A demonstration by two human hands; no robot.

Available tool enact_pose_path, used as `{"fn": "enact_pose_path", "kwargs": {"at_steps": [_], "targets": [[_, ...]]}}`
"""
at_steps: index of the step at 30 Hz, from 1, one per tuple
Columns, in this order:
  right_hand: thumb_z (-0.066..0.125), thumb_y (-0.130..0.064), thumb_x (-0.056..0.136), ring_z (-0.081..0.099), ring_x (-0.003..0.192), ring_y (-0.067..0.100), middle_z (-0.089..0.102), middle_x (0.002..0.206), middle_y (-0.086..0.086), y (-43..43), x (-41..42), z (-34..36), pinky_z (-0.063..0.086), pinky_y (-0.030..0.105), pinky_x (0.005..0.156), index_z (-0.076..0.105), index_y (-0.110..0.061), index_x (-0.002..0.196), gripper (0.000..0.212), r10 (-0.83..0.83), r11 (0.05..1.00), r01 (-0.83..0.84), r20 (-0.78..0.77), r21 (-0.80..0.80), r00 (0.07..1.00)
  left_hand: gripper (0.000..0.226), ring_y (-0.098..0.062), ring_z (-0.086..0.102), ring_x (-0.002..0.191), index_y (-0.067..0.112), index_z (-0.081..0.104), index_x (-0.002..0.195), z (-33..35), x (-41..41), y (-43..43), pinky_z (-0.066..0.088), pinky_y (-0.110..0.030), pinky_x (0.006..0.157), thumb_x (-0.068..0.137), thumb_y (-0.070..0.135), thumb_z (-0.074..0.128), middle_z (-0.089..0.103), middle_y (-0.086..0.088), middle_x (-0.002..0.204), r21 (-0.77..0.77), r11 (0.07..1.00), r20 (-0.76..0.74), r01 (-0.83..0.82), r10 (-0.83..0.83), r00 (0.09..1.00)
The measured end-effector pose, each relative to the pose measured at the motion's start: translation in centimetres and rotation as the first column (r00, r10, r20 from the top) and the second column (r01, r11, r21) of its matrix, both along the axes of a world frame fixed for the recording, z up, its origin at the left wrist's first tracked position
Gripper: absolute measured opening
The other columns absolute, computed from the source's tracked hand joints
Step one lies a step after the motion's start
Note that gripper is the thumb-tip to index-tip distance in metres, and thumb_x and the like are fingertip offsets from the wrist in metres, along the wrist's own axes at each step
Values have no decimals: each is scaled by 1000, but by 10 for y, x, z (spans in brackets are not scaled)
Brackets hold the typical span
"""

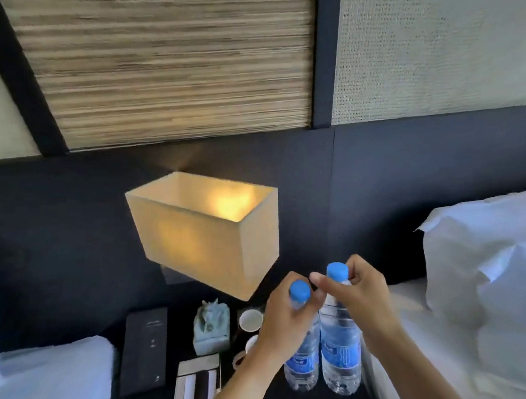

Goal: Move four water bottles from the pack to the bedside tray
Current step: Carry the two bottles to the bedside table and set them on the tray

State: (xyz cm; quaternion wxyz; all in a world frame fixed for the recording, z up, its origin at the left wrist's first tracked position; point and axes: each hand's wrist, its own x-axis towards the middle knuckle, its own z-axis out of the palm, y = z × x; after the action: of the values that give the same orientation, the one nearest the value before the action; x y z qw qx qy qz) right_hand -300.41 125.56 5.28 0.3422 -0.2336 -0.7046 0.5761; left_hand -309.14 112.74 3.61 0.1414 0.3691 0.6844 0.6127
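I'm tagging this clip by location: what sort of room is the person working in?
Most likely a hotel bedroom: a lit bedside lamp stands on a dark nightstand between two white-sheeted beds, with white cups set out by it. Each hand holds a water bottle.

A lit box-shaped lamp (205, 234) glows against a dark headboard panel (408, 164) between two white beds (479, 277).

Two clear bottles (340, 340), blue caps and labels. Lampshade (205, 234) glows cream-yellow. Dark navy headboard (408, 164); white pillow (493, 261) right; striped tan wall panel (168, 65) far.
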Motion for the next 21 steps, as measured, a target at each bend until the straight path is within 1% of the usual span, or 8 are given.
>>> {"fn": "enact_pose_path", "kwargs": {"at_steps": [3, 7, 9, 12, 13, 15, 18, 21], "targets": [[95, -47, 61, 44, 53, 14, 45, 57, -4, 37, -41, -84, 46, 29, 51, 41, -27, 63, 57, 23, 1000, -22, -35, 11, 999, 35, -7, 52, 65, 23, 55, 84, -83, -41, 37, 48, -31, 63, 89, 54, 71, 57, 8, 70, 22, 1000, -6, -20, 20, 1000], [94, -45, 63, 54, 52, 10, 52, 56, -3, 79, -92, -169, 52, 23, 52, 45, -26, 63, 53, 26, 995, -16, -106, 96, 994, 23, -1, 54, 59, 24, 55, 83, -172, -89, 74, 47, -18, 56, 94, 35, 72, 59, 10, 67, 81, 996, -99, -33, 41, 994], [93, -44, 66, 57, 53, 8, 56, 57, 0, 96, -116, -200, 53, 20, 52, 49, -22, 68, 50, 26, 990, -4, -148, 144, 989, 23, 1, 53, 58, 21, 55, 83, -203, -111, 90, 46, -16, 55, 95, 30, 73, 59, 12, 66, 118, 991, -150, -64, 81, 985], [93, -45, 68, 61, 55, 7, 61, 60, -7, 118, -148, -235, 54, 19, 53, 52, -21, 71, 47, 17, 988, 11, -177, 155, 984, 26, 2, 49, 55, 19, 52, 82, -234, -141, 112, 44, -14, 53, 95, 28, 73, 55, 14, 63, 132, 986, -195, -104, 129, 972], [93, -45, 68, 64, 58, 11, 64, 63, -5, 124, -158, -244, 57, 23, 55, 54, -19, 73, 47, 6, 989, 21, -178, 145, 984, 28, 2, 47, 54, 20, 51, 81, -241, -149, 119, 42, -13, 52, 95, 30, 73, 54, 15, 63, 124, 985, -205, -122, 146, 968], [93, -45, 68, 68, 64, 19, 70, 72, 6, 136, -174, -261, 62, 33, 60, 57, -14, 78, 48, -24, 992, 45, -173, 119, 985, 29, 0, 45, 54, 22, 49, 81, -254, -163, 130, 42, -14, 53, 95, 34, 72, 51, 13, 64, 99, 978, -230, -183, 201, 952], [93, -47, 66, 63, 66, 19, 68, 75, 13, 149, -189, -279, 59, 38, 63, 59, -7, 82, 55, -53, 994, 66, -139, 87, 989, 28, 0, 44, 56, 22, 49, 84, -269, -181, 142, 42, -13, 56, 96, 37, 70, 49, 10, 69, 68, 970, -234, -235, 244, 941], [94, -45, 66, 65, 70, 22, 72, 86, 21, 158, -200, -289, 61, 48, 72, 60, -8, 82, 52, -36, 996, 43, -103, 72, 994, 26, 4, 50, 59, 21, 52, 89, -277, -198, 148, 45, -10, 58, 96, 40, 68, 53, 9, 73, 57, 964, -206, -261, 268, 941]]}}
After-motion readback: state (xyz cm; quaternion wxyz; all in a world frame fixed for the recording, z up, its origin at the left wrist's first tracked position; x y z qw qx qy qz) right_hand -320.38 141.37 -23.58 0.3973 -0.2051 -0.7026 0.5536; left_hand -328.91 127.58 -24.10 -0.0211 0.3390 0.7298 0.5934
